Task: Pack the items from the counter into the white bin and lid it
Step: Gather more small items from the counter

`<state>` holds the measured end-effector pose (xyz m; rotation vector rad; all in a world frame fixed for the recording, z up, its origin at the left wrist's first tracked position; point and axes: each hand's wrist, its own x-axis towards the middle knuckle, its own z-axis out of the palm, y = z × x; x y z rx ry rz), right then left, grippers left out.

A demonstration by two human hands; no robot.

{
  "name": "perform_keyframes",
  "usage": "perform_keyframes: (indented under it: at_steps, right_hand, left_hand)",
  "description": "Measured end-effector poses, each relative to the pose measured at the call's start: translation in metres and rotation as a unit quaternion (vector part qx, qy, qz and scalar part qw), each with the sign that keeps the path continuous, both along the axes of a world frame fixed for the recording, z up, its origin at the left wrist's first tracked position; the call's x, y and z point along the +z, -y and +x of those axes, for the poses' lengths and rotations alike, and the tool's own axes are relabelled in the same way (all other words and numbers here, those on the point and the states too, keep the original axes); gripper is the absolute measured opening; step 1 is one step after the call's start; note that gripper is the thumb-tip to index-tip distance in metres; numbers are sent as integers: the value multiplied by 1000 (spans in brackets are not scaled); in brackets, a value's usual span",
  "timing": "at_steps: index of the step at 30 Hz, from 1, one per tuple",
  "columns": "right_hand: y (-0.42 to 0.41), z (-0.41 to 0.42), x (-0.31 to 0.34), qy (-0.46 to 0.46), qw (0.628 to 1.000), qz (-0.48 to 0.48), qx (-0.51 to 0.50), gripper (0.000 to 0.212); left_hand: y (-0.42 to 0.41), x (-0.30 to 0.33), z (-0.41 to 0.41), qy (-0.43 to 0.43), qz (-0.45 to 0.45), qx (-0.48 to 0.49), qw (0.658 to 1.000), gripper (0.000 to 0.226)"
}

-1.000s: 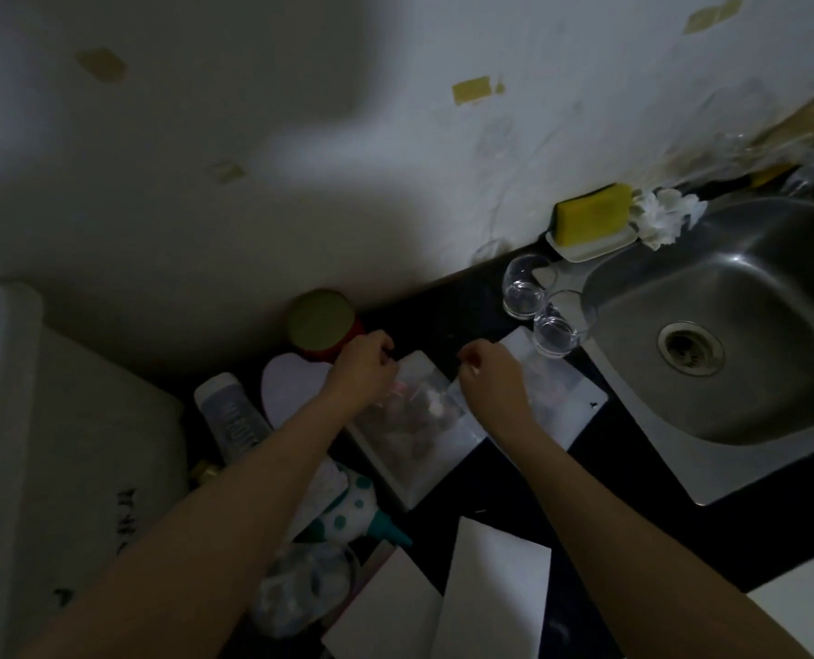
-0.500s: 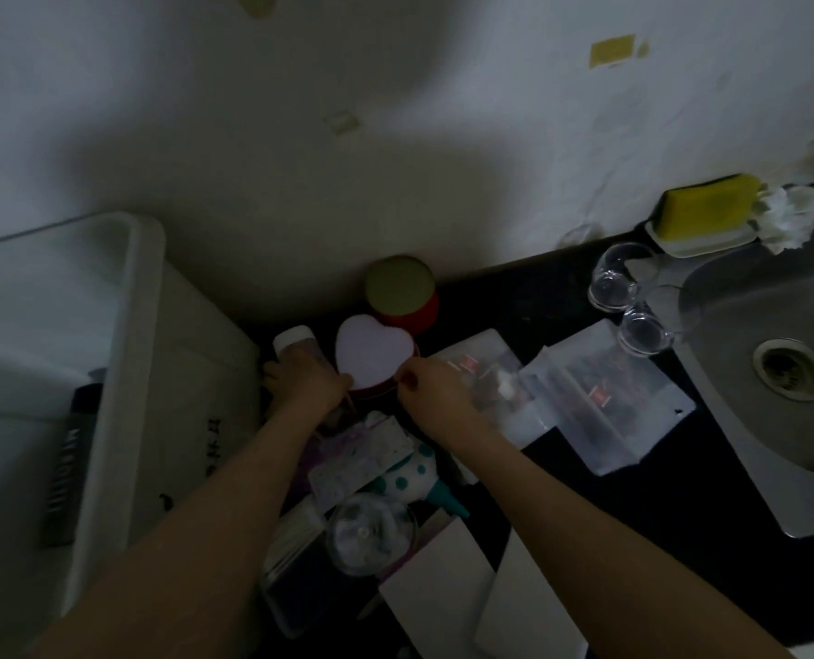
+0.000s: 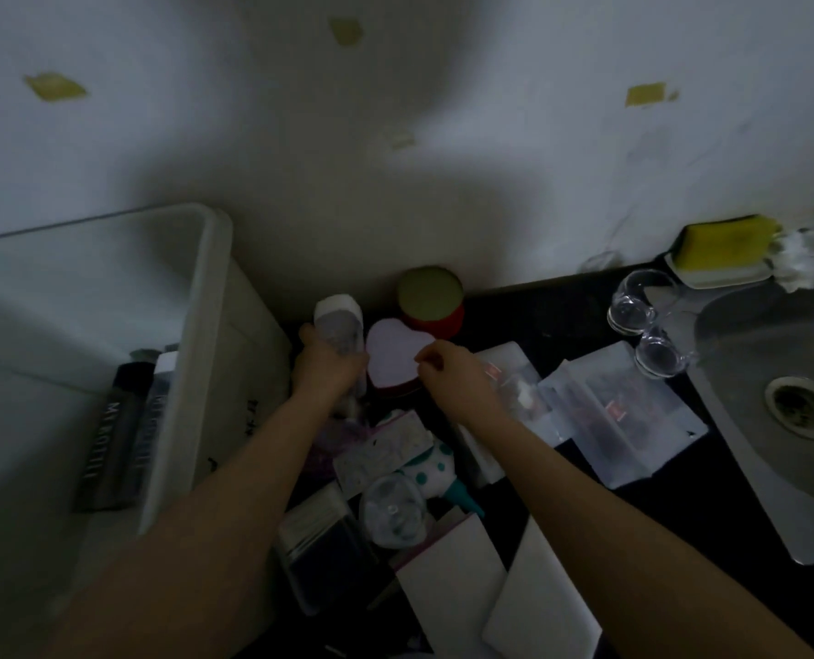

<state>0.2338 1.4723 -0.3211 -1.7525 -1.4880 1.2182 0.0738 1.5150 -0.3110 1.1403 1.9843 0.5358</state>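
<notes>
Dim light. Left hand (image 3: 325,362) grip wrapped round a clear bottle (image 3: 340,328) with white cap, standing on the black desk (image 3: 552,311) just right of the white bin (image 3: 205,335). Right hand (image 3: 452,375) grip curled at the near right edge of a heart-shaped box (image 3: 395,356); can't tell if it pinches the box. Bin at left, open, dark boxes (image 3: 115,444) inside. Red tin (image 3: 432,299) far behind heart box. Clear pouches (image 3: 624,416), two glasses (image 3: 643,321), sink (image 3: 776,373) right. Sponge (image 3: 724,242) far right.
</notes>
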Motion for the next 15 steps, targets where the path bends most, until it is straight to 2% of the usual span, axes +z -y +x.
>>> perform_keyframes:
  at_steps: [3,7,8,11,13,15]
  right_hand:
    - [-7,-11,22,-34,999,19,-4,27]
    - [-13,-27,65,-138,990,36,7,30]
    - [-14,-32,78,-168,985,45,12,29]
    - [-11,-48,116,-240,969,52,37,31]
    - [-7,-63,140,-249,964,68,63,33]
    - [-2,-82,163,-242,963,89,79,34]
  left_hand:
    - [4,35,5,24,85,-6,996,64]
    - [10,89,5,40,205,-37,977,26]
    - [11,102,3,47,225,-44,972,28]
    - [12,137,-11,45,283,-40,957,63]
    - [17,158,-24,35,322,-27,946,67]
    - [21,174,-41,32,349,0,937,62]
